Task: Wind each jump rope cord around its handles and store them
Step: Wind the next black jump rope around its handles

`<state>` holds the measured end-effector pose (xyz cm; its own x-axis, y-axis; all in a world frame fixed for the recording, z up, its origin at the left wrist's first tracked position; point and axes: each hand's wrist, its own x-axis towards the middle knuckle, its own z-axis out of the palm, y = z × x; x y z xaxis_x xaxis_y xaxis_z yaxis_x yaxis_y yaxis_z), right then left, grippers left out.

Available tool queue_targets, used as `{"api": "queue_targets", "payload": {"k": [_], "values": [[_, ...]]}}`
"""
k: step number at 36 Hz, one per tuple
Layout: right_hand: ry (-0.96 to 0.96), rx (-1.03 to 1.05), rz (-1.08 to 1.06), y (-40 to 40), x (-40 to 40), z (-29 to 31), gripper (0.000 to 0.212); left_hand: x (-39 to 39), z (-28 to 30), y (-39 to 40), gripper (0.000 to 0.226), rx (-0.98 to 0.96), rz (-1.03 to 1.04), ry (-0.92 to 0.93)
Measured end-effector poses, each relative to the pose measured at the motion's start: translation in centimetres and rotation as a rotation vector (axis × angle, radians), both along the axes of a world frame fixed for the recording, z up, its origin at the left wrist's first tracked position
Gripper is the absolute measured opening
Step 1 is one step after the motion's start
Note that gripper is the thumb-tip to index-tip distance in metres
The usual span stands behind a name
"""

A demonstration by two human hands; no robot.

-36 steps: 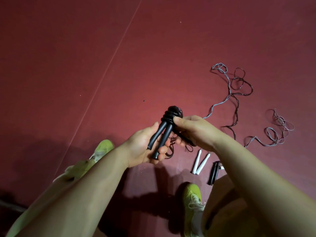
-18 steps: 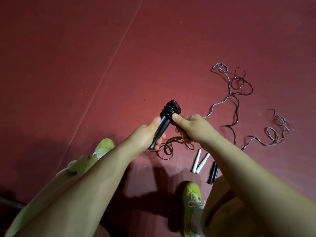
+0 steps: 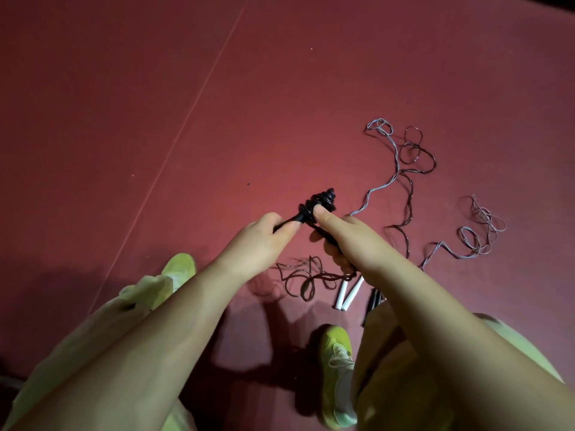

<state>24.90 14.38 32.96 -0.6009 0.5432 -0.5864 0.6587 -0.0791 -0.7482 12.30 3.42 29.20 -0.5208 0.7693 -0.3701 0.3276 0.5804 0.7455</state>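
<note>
Since half a second ago the left hand (image 3: 261, 241) has rolled further over the black handles (image 3: 300, 216), so its back now faces the camera and covers most of them, and the wound cord bundle (image 3: 320, 202) has tipped to point further right; the right hand (image 3: 348, 236) has slid up so its thumb presses against the coils; the loose dark cord (image 3: 306, 276) now trails on the floor (image 3: 155, 119) below both hands. The left hand is curled round the handles, fingers wrapped from the left; the right hand is closed on the free stretch of black cord, which runs down under its palm; both forearms reach in from the near edge and meet at the middle. The half-wound black rope is thus held above the floor, centre of view. Just right of the loose cord lie two white handles (image 3: 348, 293) and a dark pair (image 3: 373, 301), partly hidden by the right forearm; their grey cords (image 3: 401, 169) sprawl to the far right. Two yellow-green shoes (image 3: 337, 362) stand near.
</note>
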Motion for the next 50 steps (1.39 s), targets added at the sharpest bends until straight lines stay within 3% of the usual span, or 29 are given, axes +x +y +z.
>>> {"api": "queue_targets", "payload": {"k": [8,13,14,16,18,20,22,25,29,34,45,50], "values": [[0.038,0.067,-0.097,-0.5,1.0,0.4,0.056,1.5,1.7,-0.5,0.032,0.03,-0.007,0.07],[0.149,0.047,-0.092,-1.7,1.8,1.4,0.036,1.6,2.8,-1.5,0.03,-0.006,-0.094,-0.019],[0.179,0.046,-0.088,-1.9,2.0,1.6,0.033,1.7,2.9,-1.7,0.03,-0.012,-0.141,-0.099],[0.225,0.051,-0.097,-2.3,2.4,1.9,0.032,2.0,3.4,-2.4,0.029,-0.003,-0.19,-0.446],[0.26,0.049,-0.141,-2.4,2.6,1.9,0.029,2.0,3.8,-2.9,0.049,-0.013,-0.194,-0.83],[0.299,0.014,-0.207,-2.2,2.7,1.9,0.027,1.7,4.2,-3.2,0.072,0.013,-0.229,-1.078],[0.348,-0.052,-0.245,-1.8,2.2,1.7,0.03,1.6,4.5,-3.2,0.081,0.075,-0.229,-1.26],[0.377,-0.095,-0.213,-1.1,1.6,1.5,0.032,1.9,4.7,-3.0,0.078,0.116,-0.174,-1.37],[0.367,-0.056,0.02,0.1,1.6,0.5,0.048,1.8,4.5,-2.2,0.064,0.08,-0.015,-1.314],[0.255,-0.117,0.09,0.8,2.0,0.0,0.047,2.1,3.4,-1.7,0.061,0.023,0.106,-1.001],[0.029,0.204,0.043,1.8,2.2,-1.8,0.066,3.7,1.6,0.9,0.053,0.033,0.142,-0.569],[0.063,0.135,0.009,1.7,2.5,-2.3,0.06,3.1,0.5,1.1,0.045,-0.01,0.049,-0.131]]}}
